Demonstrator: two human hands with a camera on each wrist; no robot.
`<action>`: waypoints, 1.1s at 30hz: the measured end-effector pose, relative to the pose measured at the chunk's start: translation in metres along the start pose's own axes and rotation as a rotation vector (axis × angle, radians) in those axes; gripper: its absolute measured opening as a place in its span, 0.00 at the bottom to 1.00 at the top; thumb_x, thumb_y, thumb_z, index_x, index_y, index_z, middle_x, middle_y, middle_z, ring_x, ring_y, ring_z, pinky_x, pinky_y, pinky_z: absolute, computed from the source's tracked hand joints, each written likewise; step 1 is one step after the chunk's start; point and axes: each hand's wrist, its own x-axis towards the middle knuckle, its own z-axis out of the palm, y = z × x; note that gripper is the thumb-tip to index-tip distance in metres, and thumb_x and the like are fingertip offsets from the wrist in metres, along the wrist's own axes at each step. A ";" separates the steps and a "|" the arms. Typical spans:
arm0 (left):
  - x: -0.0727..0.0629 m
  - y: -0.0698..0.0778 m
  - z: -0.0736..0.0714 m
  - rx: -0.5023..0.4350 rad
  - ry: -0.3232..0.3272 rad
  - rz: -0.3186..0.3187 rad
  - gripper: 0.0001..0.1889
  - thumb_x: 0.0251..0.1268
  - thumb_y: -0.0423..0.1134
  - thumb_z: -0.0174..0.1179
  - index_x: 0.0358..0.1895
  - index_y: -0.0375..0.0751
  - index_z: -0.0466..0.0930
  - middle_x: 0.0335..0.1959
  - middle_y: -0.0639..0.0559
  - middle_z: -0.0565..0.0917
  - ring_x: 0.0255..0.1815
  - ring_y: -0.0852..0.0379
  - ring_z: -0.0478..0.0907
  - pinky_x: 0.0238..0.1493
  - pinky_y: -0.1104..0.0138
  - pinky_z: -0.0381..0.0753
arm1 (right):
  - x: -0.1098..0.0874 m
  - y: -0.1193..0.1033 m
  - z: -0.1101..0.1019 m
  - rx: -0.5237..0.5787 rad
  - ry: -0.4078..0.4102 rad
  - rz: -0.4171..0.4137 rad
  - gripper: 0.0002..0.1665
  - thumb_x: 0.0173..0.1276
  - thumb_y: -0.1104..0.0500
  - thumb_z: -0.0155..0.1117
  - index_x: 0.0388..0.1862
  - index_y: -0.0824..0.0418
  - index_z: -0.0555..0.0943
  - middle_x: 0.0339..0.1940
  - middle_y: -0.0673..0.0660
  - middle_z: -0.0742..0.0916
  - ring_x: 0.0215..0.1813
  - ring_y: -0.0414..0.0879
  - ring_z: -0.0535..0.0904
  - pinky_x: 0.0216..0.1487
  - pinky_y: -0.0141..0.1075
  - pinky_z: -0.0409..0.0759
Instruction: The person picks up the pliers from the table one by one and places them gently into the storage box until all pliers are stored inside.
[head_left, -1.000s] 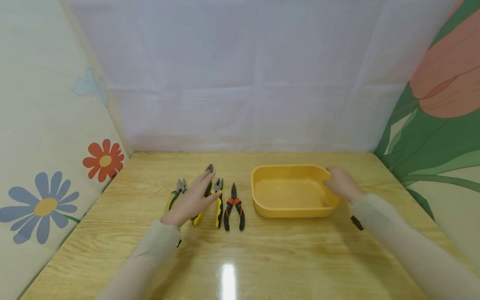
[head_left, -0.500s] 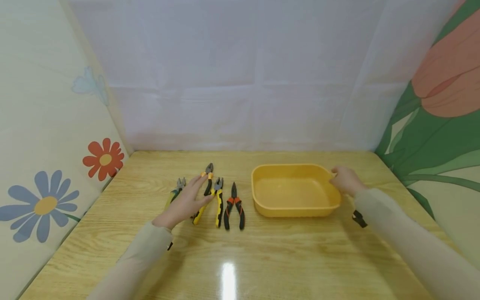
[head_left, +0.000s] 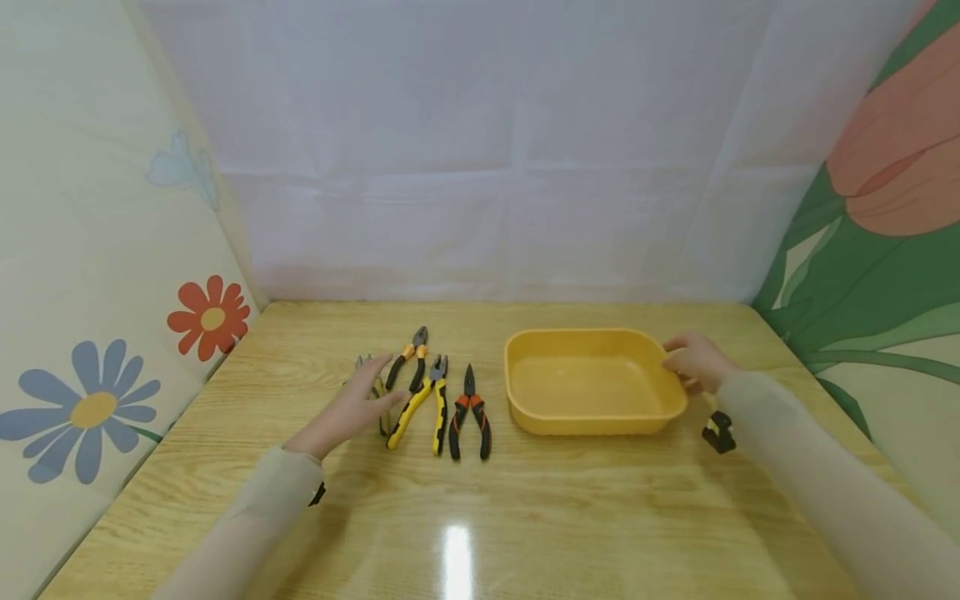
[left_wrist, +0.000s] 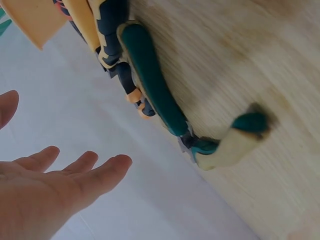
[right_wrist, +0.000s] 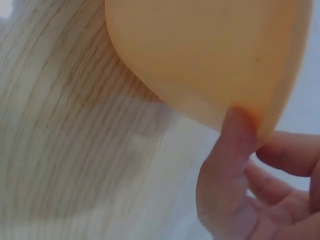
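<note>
My left hand (head_left: pixel 348 412) is held over the leftmost pliers, its fingers extended and nothing between them. Those pliers have green and yellow handles (left_wrist: pixel 152 80) and are partly hidden by the hand in the head view. Right of them lie combination pliers with black and orange handles (head_left: pixel 422 358), pliers with yellow and black handles (head_left: pixel 439 417), and long-nose pliers with red and black handles (head_left: pixel 461 404). At the right end of a yellow plastic basin (head_left: pixel 592 427), my right hand (head_left: pixel 697 363) pinches the rim between thumb (right_wrist: pixel 232 145) and index finger.
Everything lies on a wood-grain table (head_left: pixel 555 517). A white cloth backdrop (head_left: pixel 480 167) closes off the far edge. Flower-patterned panels stand at the left (head_left: pixel 90 250) and right (head_left: pixel 885 292).
My left hand has drawn back to the left, uncovering the orange-and-black pliers and covering more of the green ones. The right hand has shifted slightly outward at the basin's rim.
</note>
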 end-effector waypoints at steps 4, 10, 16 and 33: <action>-0.004 -0.006 -0.003 -0.001 0.003 -0.022 0.38 0.76 0.43 0.52 0.76 0.30 0.41 0.76 0.29 0.42 0.75 0.30 0.37 0.68 0.37 0.43 | 0.002 0.006 -0.006 0.063 -0.048 0.023 0.33 0.72 0.65 0.50 0.68 0.81 0.52 0.42 0.64 0.80 0.35 0.46 0.80 0.39 0.45 0.83; -0.011 -0.013 -0.006 0.014 0.017 -0.028 0.39 0.76 0.45 0.52 0.76 0.27 0.41 0.75 0.27 0.42 0.74 0.29 0.37 0.68 0.36 0.42 | 0.002 0.010 -0.010 0.153 -0.094 0.060 0.36 0.74 0.61 0.51 0.71 0.77 0.49 0.38 0.53 0.81 0.36 0.42 0.79 0.38 0.39 0.81; -0.013 -0.018 -0.004 0.032 0.045 -0.036 0.39 0.75 0.41 0.53 0.76 0.27 0.41 0.74 0.24 0.41 0.73 0.26 0.38 0.66 0.34 0.46 | 0.001 0.011 -0.010 0.175 -0.103 0.074 0.37 0.75 0.60 0.52 0.72 0.74 0.48 0.35 0.50 0.81 0.34 0.41 0.79 0.35 0.35 0.79; -0.008 -0.023 0.012 0.239 -0.026 -0.283 0.53 0.71 0.59 0.52 0.74 0.23 0.29 0.72 0.19 0.33 0.69 0.19 0.29 0.60 0.28 0.41 | 0.002 0.014 -0.010 0.198 -0.102 0.073 0.38 0.76 0.60 0.51 0.74 0.73 0.46 0.30 0.48 0.81 0.31 0.39 0.79 0.33 0.33 0.79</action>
